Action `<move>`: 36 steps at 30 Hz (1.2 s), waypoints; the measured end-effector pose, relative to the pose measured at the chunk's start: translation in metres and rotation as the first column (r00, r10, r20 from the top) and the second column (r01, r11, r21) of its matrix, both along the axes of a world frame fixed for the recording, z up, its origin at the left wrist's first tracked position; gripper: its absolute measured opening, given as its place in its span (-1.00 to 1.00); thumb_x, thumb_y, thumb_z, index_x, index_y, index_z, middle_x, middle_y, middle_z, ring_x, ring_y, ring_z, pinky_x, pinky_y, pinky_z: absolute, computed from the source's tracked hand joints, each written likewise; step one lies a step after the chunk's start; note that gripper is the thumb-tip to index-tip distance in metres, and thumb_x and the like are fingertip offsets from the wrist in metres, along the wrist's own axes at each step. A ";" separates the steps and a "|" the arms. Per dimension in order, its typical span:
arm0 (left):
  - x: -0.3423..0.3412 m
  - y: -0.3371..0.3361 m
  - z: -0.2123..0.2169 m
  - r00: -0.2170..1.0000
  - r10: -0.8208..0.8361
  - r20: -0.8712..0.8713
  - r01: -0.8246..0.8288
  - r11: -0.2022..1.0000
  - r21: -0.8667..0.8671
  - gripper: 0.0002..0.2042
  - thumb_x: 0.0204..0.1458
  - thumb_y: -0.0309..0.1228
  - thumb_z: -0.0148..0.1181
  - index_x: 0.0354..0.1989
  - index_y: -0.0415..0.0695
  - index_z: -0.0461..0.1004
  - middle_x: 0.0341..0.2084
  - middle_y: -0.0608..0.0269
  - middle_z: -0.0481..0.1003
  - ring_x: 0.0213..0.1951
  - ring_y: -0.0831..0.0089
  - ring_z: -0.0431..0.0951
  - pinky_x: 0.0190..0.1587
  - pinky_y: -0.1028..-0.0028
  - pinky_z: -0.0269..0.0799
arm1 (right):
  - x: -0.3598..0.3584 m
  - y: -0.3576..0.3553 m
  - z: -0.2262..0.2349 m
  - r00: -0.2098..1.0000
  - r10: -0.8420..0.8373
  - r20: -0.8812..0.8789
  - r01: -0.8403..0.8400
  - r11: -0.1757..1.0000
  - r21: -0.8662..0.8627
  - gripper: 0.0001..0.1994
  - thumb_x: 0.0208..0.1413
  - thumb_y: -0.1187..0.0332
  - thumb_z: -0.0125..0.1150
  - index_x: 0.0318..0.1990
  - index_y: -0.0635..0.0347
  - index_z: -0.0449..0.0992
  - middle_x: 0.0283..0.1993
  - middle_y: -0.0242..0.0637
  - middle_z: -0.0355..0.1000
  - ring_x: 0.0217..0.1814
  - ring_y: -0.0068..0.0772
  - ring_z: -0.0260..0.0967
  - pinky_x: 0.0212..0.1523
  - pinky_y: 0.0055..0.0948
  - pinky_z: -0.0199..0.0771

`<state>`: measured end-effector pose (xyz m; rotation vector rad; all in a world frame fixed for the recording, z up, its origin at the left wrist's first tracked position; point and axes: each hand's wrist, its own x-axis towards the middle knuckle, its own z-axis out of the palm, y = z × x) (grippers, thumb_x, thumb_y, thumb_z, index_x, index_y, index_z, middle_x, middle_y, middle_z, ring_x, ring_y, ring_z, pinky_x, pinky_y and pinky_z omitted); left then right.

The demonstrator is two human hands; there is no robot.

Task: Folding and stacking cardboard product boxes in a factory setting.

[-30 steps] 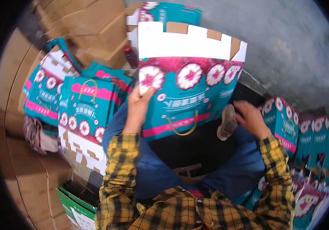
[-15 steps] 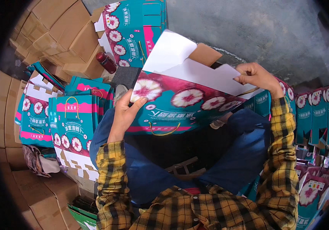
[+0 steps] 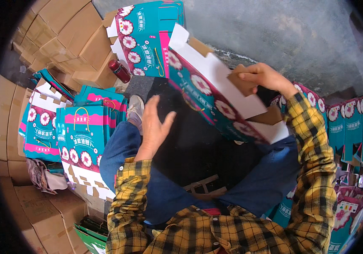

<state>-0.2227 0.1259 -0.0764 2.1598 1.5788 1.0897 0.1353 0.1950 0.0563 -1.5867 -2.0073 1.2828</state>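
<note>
Now the teal-and-magenta carton (image 3: 200, 84) slants over the dark floor between the knees, held by the right hand (image 3: 268, 78) alone, fingers and thumb pinched on its flapped edge. Half a second ago both hands were on it; since then the left hand (image 3: 154, 127) has let go, palm open, fingers spread, clear of the board, and the carton has swung round. Meaning: one grip carries it, left is free. Material: thin board, glossy printed face with round fruit slices, matte white flaps (image 3: 179, 38), raw brown inside showing between them; edges notched, some blur. Around it: overlapping flat cartons (image 3: 82, 139) by the left knee, a row of narrow teal cartons (image 3: 353, 122) on the right, dark red bottle (image 3: 119, 71), smooth rounded cap, plain brown boxes (image 3: 63, 25) stacked upper left, rough grey concrete (image 3: 274, 34) ahead.
</note>
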 end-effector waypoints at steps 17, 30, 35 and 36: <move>0.059 -0.040 0.010 0.969 -0.137 0.205 0.169 0.974 -0.150 -0.19 0.00 -0.60 0.06 0.38 -0.33 -0.30 0.25 -0.40 0.03 0.18 -0.23 0.27 0.11 0.19 0.38 | -0.077 -0.023 -0.052 0.935 -0.224 -0.275 0.191 0.971 -0.141 -0.66 0.27 0.20 0.05 -0.15 0.40 0.50 -0.30 -0.30 0.50 -0.48 -0.55 0.44 -0.43 -0.59 0.52; 0.007 -0.064 0.036 0.879 -0.422 -0.222 0.349 0.887 -0.303 -0.14 -0.25 -0.61 0.18 0.37 0.10 0.09 0.24 -0.14 0.15 0.06 -0.09 0.39 0.06 0.21 0.42 | 0.001 0.018 -0.062 0.909 -0.391 -0.142 0.415 0.881 0.227 -0.67 0.27 0.20 -0.03 -0.18 0.34 0.47 -0.35 -0.35 0.49 -0.40 -0.55 0.43 -0.41 -0.52 0.47; 0.021 -0.059 0.048 0.854 -0.453 -0.256 0.413 0.889 -0.195 -0.16 -0.28 -0.59 0.21 0.34 0.08 0.16 0.22 -0.13 0.19 0.13 -0.04 0.35 0.15 0.17 0.31 | 0.000 0.024 -0.064 0.925 -0.379 0.024 0.340 0.854 0.394 -0.67 0.27 0.20 -0.05 -0.25 0.37 0.44 -0.41 -0.29 0.47 -0.43 -0.53 0.43 -0.41 -0.46 0.48; 0.020 -0.061 0.056 0.838 -0.477 -0.264 0.438 0.877 -0.196 -0.17 -0.29 -0.59 0.22 0.33 0.08 0.18 0.21 -0.12 0.20 0.14 -0.04 0.34 0.15 0.18 0.31 | 0.000 0.022 -0.060 0.915 -0.401 0.042 0.365 0.867 0.339 -0.68 0.26 0.20 -0.05 -0.26 0.36 0.44 -0.40 -0.30 0.46 -0.42 -0.54 0.42 -0.40 -0.46 0.49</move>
